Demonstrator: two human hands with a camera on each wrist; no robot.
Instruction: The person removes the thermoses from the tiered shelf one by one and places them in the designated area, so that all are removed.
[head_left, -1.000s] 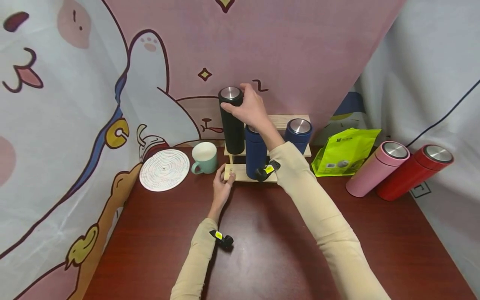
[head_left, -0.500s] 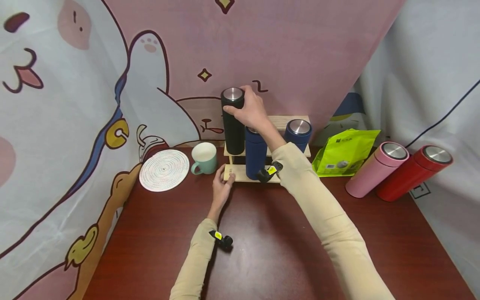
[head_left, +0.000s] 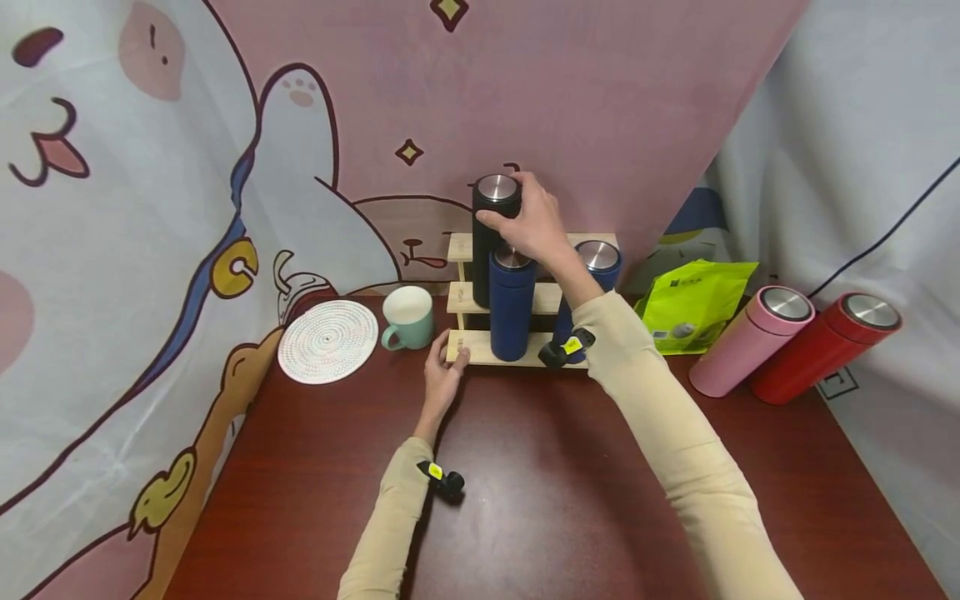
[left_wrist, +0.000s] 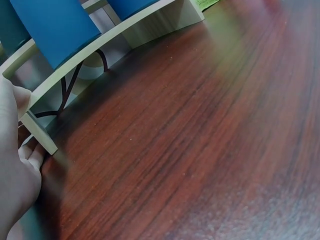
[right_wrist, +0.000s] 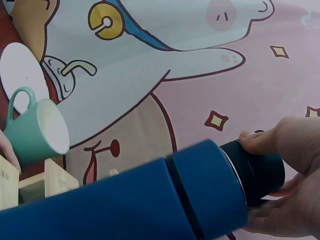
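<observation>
A black thermos (head_left: 483, 242) stands upright at the back left of a three-tier wooden rack (head_left: 471, 344), and my right hand (head_left: 534, 221) holds it round its top. Its lower part overlaps the middle tier in the head view. In front, a blue thermos (head_left: 512, 312) is on the bottom tier and covers most of the black thermos in the right wrist view. A second blue thermos (head_left: 598, 257) is further right, partly hidden by my right arm. My left hand (head_left: 442, 375) grips the left end of the bottom tier, its thumb over the board (left_wrist: 120, 37) in the left wrist view.
Left of the rack are a mint-green mug (head_left: 408, 317) and a round woven mat (head_left: 327, 342). To the right stand a lime-green pouch (head_left: 693, 308), a pink thermos (head_left: 750, 342) and a red thermos (head_left: 825, 350). A printed cloth (head_left: 600, 108) hangs behind the dark red table (head_left: 517, 467).
My right hand has shifted the black thermos to the right, behind the front blue thermos. The left hand has stayed on the rack.
</observation>
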